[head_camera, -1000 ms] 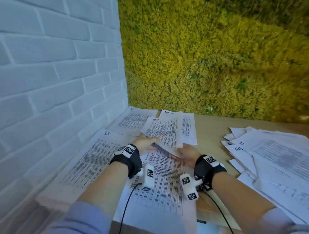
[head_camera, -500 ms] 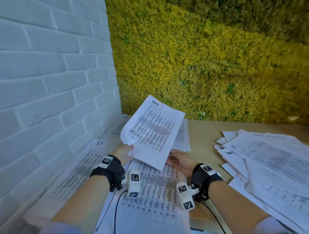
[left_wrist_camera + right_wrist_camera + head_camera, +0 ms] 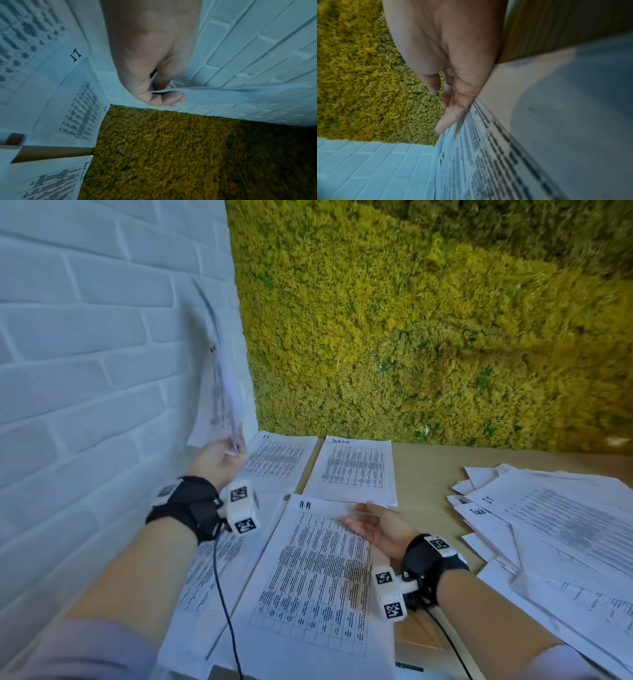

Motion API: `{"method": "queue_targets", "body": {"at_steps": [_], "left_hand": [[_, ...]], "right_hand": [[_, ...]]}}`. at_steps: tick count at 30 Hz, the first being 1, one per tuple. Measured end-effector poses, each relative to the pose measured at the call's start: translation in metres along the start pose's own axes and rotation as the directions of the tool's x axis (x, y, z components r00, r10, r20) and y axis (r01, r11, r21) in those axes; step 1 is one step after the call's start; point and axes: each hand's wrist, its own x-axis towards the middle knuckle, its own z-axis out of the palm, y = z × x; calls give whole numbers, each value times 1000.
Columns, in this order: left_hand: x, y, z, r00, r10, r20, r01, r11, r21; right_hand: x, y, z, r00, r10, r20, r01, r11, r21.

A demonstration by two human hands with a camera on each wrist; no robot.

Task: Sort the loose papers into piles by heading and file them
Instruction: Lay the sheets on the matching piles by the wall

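Note:
My left hand (image 3: 222, 455) pinches the lower edge of a printed sheet (image 3: 215, 381) and holds it upright, edge-on, against the white brick wall; the pinch shows in the left wrist view, thumb over the sheet (image 3: 223, 93). My right hand (image 3: 376, 525) lies open with straight fingers on the top right of a sheet headed "A-R" (image 3: 308, 577), seen also in the right wrist view as the hand (image 3: 452, 94) beside the sheet (image 3: 488, 162). Flat on the desk further back lie an "IT" sheet (image 3: 277, 460) and a "Task List" sheet (image 3: 356, 467).
A loose heap of unsorted papers (image 3: 555, 529) covers the right of the wooden desk (image 3: 428, 470). Another sheet (image 3: 209, 563) lies under my left forearm. The white brick wall (image 3: 85, 371) bounds the left and a moss wall (image 3: 428, 337) the back.
My left hand has lifted the sheet up and to the left, turning it edge-on by the brick wall. My right hand let go of it and now rests on the "A-R" sheet.

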Motion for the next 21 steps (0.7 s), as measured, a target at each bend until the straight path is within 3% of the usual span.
{"method": "queue_targets", "body": {"at_steps": [5,7,8,10,11,13,14,15,18,21], "left_hand": [[2,31,7,1000,-16,18,18,995,-97],[1,30,6,1000,0,26,0,1000,-4],[0,25,6,999,17,41,-23,989,144],[2,5,2,996,89,29,-92,869,486],[1,-8,1,989,144,30,-129,746,653],[3,-36,-8,962,238,133,-219,386,896],[8,-52,-14,955,212,210,-258,234,937],[6,-65,-17,963,129,236,-257,182,949],[5,-100,-15,951,-6,309,-301,199,932],[5,-119,-6,923,-116,366,-349,143,926]], "right_hand": [[1,0,-4,1000,-5,26,5,1000,26],[2,0,-4,1000,6,24,-6,1000,18],[3,0,-3,1000,14,15,-14,1000,11],[1,-1,-2,1000,27,-9,-27,1000,-7],[0,-3,-2,999,33,-5,-33,999,-11],[-2,-9,-3,997,66,43,-68,997,34],[-3,-14,-3,992,91,83,-97,993,72],[-6,-20,1,986,106,126,-121,986,116],[-3,-35,18,983,69,168,-83,994,75],[6,-27,29,1000,16,-5,-16,997,-69]]}}
